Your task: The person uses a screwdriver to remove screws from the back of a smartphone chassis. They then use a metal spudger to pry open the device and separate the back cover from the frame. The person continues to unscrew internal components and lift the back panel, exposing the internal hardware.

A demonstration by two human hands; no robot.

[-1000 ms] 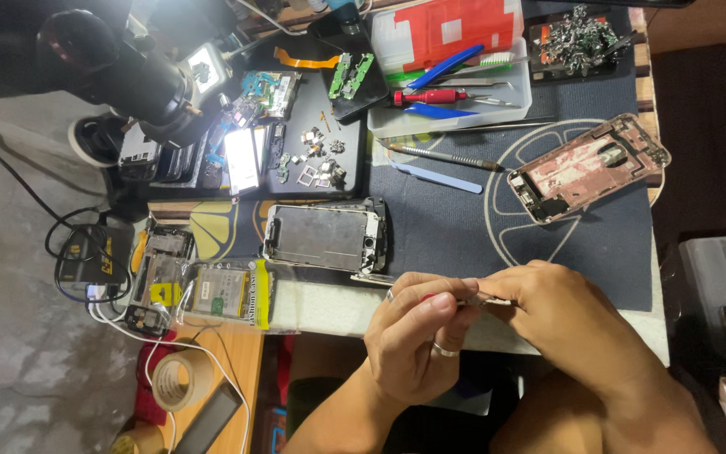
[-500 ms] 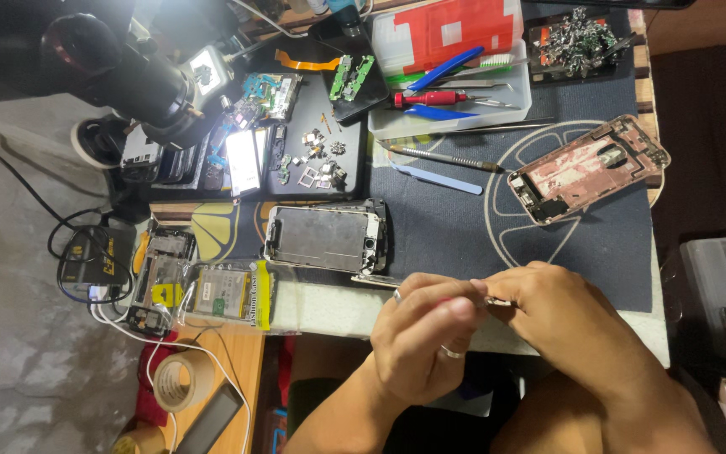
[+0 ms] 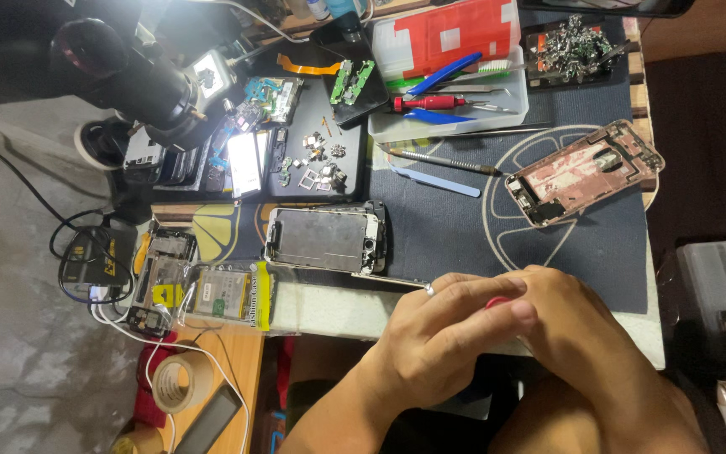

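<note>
Since both hands were bunched together right at the near edge of the counter (image 3: 329, 307), the small red thing (image 3: 498, 302) pinched between them was mostly hidden; only a sliver of it showed, so I couldn't tell what it was. The left hand (image 3: 439, 336) had its fingers curled over it with a ring showing, and the right hand (image 3: 577, 324) was closed against it from the other side.

Biggest risk as I saw it: all of this sat over the counter's lip, so anything that slipped would probably have gone to the floor rather than onto the dark mat (image 3: 464, 227). A thin metal strip (image 3: 397, 282) lay just beside the left knuckles and could have been nudged off too.

The opened phone with its screen frame (image 3: 325, 240) lay just beyond the hands, and the pink phone back shell (image 3: 581, 172) was further off to the right. Between those two the mat looked bare, which was the best room for setting things down. The tool tray (image 3: 447, 126) and loose small parts (image 3: 317, 164) crowded the far side.
</note>
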